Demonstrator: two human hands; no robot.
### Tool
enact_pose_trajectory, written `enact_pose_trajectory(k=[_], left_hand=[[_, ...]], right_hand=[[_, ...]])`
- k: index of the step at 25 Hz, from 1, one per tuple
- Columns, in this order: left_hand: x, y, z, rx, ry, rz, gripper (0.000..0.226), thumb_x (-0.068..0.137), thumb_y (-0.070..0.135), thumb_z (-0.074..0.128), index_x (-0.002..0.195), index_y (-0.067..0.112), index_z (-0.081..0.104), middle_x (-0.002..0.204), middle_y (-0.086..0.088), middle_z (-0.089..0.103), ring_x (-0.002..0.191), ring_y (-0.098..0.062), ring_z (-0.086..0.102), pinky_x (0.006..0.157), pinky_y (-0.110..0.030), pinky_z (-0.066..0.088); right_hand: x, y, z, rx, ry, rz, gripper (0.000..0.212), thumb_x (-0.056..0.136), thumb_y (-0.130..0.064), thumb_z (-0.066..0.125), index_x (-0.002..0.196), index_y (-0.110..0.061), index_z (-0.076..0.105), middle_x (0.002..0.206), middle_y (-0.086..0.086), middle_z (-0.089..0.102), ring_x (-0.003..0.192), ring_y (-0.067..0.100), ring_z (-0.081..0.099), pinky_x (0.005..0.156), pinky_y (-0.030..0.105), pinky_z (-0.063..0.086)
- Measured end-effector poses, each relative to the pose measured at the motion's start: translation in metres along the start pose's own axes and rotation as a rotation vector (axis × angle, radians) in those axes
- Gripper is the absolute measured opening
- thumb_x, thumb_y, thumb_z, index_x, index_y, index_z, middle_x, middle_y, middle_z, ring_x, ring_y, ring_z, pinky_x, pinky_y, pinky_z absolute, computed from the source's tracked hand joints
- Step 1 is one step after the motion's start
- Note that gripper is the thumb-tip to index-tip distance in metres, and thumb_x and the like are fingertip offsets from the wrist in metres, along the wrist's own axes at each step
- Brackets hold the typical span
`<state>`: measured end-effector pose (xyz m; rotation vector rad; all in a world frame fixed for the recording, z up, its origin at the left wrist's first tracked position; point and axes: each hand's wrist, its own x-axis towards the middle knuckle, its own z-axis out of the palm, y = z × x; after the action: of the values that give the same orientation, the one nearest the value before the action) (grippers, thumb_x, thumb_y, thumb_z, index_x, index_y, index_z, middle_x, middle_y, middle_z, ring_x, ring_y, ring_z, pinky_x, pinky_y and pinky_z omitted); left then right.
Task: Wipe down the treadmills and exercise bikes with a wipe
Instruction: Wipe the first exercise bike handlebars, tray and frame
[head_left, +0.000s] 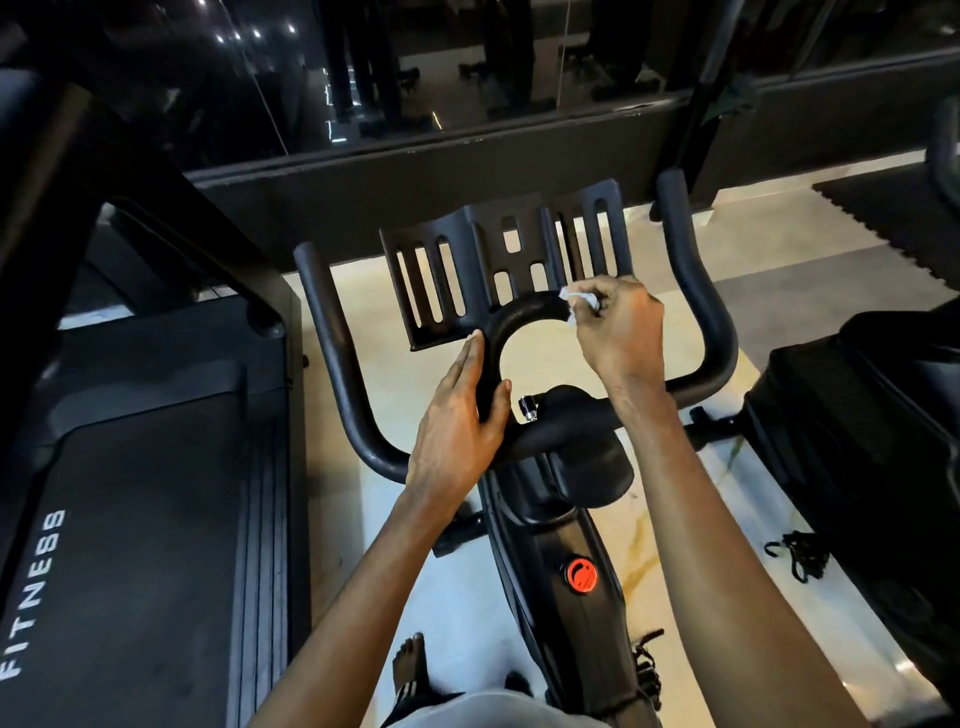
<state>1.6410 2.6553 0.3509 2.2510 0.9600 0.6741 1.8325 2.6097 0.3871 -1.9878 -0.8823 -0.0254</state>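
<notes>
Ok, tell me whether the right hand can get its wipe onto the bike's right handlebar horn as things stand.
Probably yes. The right hand, pinching the wipe on the centre loop, sits just beside the right handlebar horn, with only open air between them.

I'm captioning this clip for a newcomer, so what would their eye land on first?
At centre, the right hand presses a white wipe to the curved handlebar loop, while the left hand holds the loop's left side. Below them sits a bright red knob; a treadmill lies at left.

We read one word only — "FITNESS", white capitals — on the treadmill (140, 493), left of the exercise bike (540, 525).
</notes>
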Motion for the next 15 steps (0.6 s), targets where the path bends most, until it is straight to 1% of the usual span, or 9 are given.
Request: enact_pose_trajectory(k=[1,2,4,7,9,11,14,15], left_hand=[[0.000,0.000,0.000,-0.003,-0.002,-0.001,0.067,0.103,0.038,0.050,0.160,0.029,0.015,0.160,0.003,0.035,0.141,-0.018,0.041,0.110,-0.030,0.038],[-0.001,0.000,0.000,-0.006,-0.003,-0.001,0.067,0.103,0.038,0.050,0.160,0.030,0.015,0.161,0.004,0.034,0.142,-0.017,0.041,0.110,-0.030,0.037],[0.000,0.000,0.000,-0.005,-0.004,0.003,0.068,0.103,0.037,0.051,0.160,0.029,0.016,0.161,0.003,0.033,0.143,-0.017,0.039,0.110,-0.028,0.036],[-0.001,0.000,-0.002,-0.006,-0.014,-0.004,0.068,0.103,0.038,0.051,0.161,0.029,0.015,0.161,0.002,0.034,0.143,-0.018,0.040,0.113,-0.035,0.039],[-0.001,-0.001,-0.002,-0.011,-0.019,-0.004,0.068,0.103,0.040,0.051,0.161,0.029,0.015,0.160,0.001,0.037,0.142,-0.019,0.042,0.114,-0.038,0.040],[-0.002,-0.001,-0.001,-0.009,-0.021,-0.007,0.069,0.103,0.042,0.050,0.161,0.029,0.014,0.159,0.001,0.038,0.141,-0.020,0.043,0.114,-0.041,0.041],[-0.002,-0.001,0.000,0.000,-0.029,-0.017,0.069,0.103,0.042,0.049,0.161,0.029,0.013,0.161,0.002,0.034,0.142,-0.021,0.042,0.114,-0.042,0.041],[-0.002,-0.001,0.000,0.000,-0.026,-0.018,0.069,0.103,0.041,0.049,0.161,0.029,0.013,0.161,0.002,0.034,0.142,-0.020,0.042,0.114,-0.043,0.041]], right_hand=[[-0.003,-0.001,0.000,-0.003,0.017,0.004,0.018,0.092,-0.016,0.070,0.109,-0.017,0.075,0.109,0.003,0.069,0.093,0.010,0.068,0.087,0.015,0.054],[-0.006,-0.005,0.005,0.000,0.022,-0.005,0.018,0.092,-0.016,0.069,0.109,-0.016,0.075,0.110,0.003,0.069,0.094,0.009,0.067,0.085,0.009,0.050],[-0.011,-0.017,0.018,0.029,-0.004,-0.047,0.019,0.092,-0.013,0.069,0.110,-0.013,0.074,0.111,0.003,0.067,0.093,0.005,0.062,0.080,-0.003,0.041],[-0.009,-0.022,0.018,0.041,-0.025,-0.069,0.018,0.091,-0.012,0.070,0.109,-0.013,0.075,0.110,0.003,0.068,0.089,0.001,0.059,0.076,-0.006,0.038],[-0.005,-0.008,-0.001,0.007,-0.012,-0.012,0.018,0.091,-0.014,0.071,0.108,-0.015,0.075,0.110,0.002,0.070,0.089,0.003,0.063,0.074,-0.005,0.040],[-0.007,0.008,-0.019,-0.022,0.011,0.052,0.016,0.091,-0.013,0.070,0.105,-0.018,0.076,0.108,0.001,0.071,0.089,0.007,0.068,0.076,-0.002,0.042],[-0.012,0.007,-0.010,-0.031,0.077,0.057,0.016,0.091,-0.014,0.070,0.105,-0.018,0.076,0.107,0.002,0.070,0.091,0.010,0.068,0.087,0.014,0.052],[-0.013,-0.001,0.001,-0.017,0.077,0.041,0.017,0.091,-0.013,0.070,0.106,-0.016,0.075,0.108,0.003,0.069,0.090,0.009,0.066,0.088,0.016,0.053]])
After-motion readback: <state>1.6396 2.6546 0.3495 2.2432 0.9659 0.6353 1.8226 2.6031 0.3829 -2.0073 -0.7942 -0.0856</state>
